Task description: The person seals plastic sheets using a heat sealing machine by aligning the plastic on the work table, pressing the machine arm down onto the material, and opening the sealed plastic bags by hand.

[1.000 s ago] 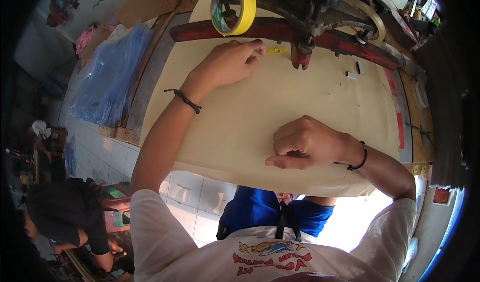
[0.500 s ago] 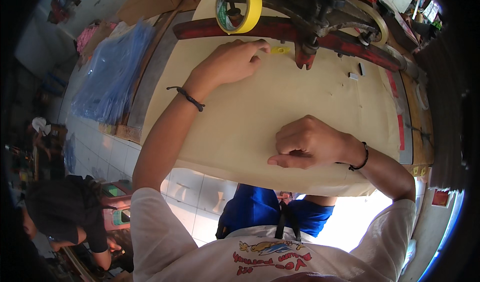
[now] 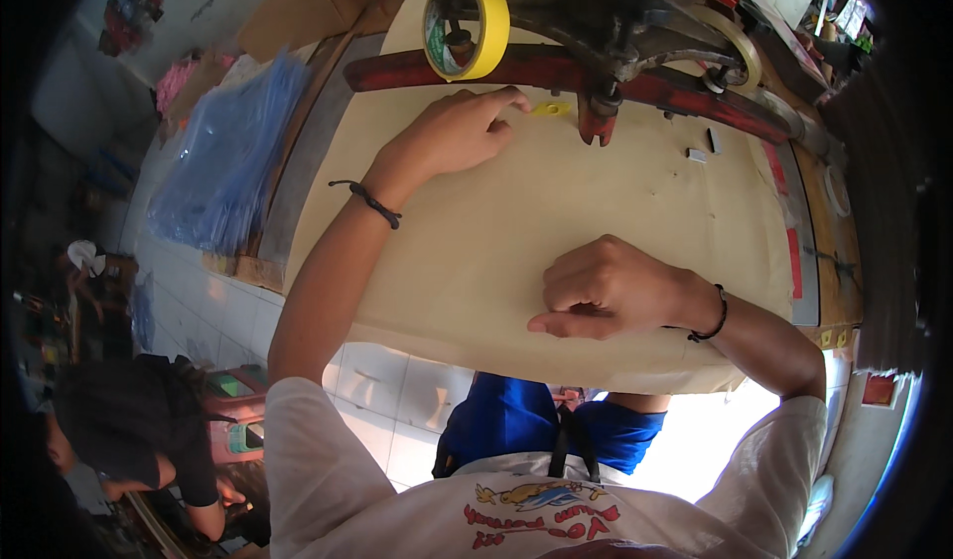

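My left hand [image 3: 452, 134] is at the far side of the brown paper sheet [image 3: 476, 231], palm down with bent fingers and the thumb apart from the index finger. Its index fingertip reaches the near end of a small flat yellow piece with a hole [image 3: 552, 109]; whether it touches the piece I cannot tell. Just right of that piece, a notched red metal prong [image 3: 596, 127] points down from the machine's red bar. My right hand [image 3: 611, 289] rests on the near part of the paper in a loose fist, thumb stretched to the left, with no object showing in it.
A red bar [image 3: 397, 69] and dark metal frame [image 3: 556, 8] span the table's far side. On them hang a yellow tape roll [image 3: 491, 28] and a pale roll [image 3: 745, 48]. Blue plastic sheets [image 3: 223, 152] lie left. Another person [image 3: 129, 420] sits at lower left.
The whole view has shifted slightly. Both hands, the yellow piece and the machine keep their places relative to one another.
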